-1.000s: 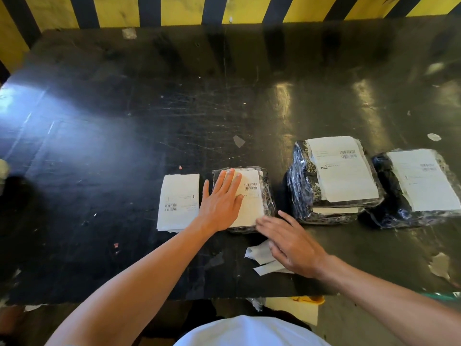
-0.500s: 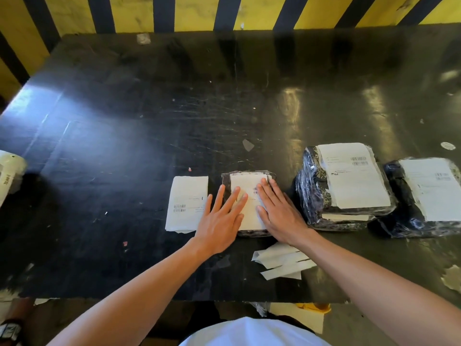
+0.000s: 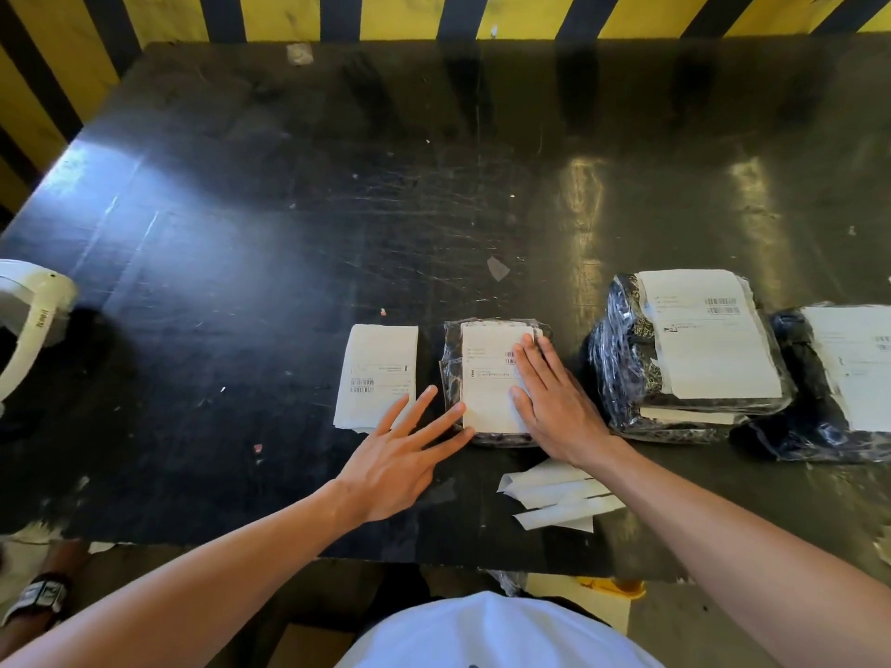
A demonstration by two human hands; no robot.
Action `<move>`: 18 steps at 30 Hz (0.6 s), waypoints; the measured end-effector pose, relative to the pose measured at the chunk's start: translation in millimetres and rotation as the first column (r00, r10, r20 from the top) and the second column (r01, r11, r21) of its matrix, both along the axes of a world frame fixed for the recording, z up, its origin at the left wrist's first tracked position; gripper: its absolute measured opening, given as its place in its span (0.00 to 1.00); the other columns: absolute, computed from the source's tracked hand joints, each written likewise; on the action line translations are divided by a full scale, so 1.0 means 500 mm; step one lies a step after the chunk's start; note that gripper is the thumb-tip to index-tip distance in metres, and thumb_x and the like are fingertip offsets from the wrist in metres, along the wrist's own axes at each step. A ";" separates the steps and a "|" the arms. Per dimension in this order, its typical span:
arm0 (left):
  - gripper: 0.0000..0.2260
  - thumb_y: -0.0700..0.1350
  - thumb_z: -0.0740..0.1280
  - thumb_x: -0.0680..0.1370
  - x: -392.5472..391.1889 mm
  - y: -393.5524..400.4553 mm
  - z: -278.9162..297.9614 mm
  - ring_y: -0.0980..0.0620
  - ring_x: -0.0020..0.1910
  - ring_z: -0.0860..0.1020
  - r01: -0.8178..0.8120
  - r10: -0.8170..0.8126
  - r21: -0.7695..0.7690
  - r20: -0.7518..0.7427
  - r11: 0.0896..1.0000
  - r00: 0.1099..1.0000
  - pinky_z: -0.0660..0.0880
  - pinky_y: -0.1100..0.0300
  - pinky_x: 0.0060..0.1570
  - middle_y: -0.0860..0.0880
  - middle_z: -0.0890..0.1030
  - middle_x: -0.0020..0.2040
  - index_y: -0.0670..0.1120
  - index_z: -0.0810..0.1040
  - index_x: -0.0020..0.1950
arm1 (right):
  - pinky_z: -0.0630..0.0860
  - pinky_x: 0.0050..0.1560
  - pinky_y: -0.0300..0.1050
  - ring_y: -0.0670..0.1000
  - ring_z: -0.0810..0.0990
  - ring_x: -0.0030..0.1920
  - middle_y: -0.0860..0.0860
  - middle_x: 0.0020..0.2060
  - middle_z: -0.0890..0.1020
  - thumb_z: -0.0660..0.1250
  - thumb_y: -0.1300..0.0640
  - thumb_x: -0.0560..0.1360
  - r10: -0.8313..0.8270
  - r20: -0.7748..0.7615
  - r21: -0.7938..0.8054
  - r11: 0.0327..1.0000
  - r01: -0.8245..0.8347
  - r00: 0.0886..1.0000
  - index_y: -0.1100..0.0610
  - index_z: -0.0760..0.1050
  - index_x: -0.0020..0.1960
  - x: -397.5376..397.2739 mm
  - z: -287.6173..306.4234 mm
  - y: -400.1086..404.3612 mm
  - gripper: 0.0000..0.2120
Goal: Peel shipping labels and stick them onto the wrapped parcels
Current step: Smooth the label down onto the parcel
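A small plastic-wrapped parcel [image 3: 452, 373] lies near the table's front edge with a white shipping label [image 3: 484, 378] on top. My right hand [image 3: 554, 402] lies flat, palm down, on the right half of that label. My left hand [image 3: 400, 455] hovers with spread fingers at the parcel's lower left corner, fingertips touching its edge, holding nothing. A stack of loose labels [image 3: 378, 373] lies just left of the parcel. Two larger wrapped parcels, one [image 3: 627, 359] in the middle right and one [image 3: 810, 407] at the far right, each carry a label.
Peeled backing strips [image 3: 559, 496] lie by the front edge under my right wrist. A white device [image 3: 29, 320] pokes in at the left edge. The black table [image 3: 337, 185] backs onto a yellow-and-black striped wall. A paper scrap [image 3: 497, 268] lies mid-table.
My right hand moved from the backing strips up onto the parcel's label and slid to its right side. My left hand slid off the label toward the lower left.
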State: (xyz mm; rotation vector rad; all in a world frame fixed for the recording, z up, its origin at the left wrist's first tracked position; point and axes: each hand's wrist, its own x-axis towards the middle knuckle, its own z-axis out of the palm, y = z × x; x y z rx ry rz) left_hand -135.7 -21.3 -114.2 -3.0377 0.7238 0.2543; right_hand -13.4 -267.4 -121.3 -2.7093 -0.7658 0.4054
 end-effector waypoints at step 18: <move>0.26 0.54 0.46 0.85 0.169 -0.097 0.019 0.53 0.78 0.35 -0.353 0.335 -0.118 -0.144 0.928 0.931 0.47 0.48 0.79 0.52 0.36 0.80 0.49 0.41 0.81 | 0.41 0.78 0.55 0.46 0.42 0.79 0.49 0.81 0.48 0.38 0.43 0.81 0.077 0.120 -0.146 0.988 -0.059 0.990 0.55 0.47 0.81 -0.021 0.030 -0.004 0.31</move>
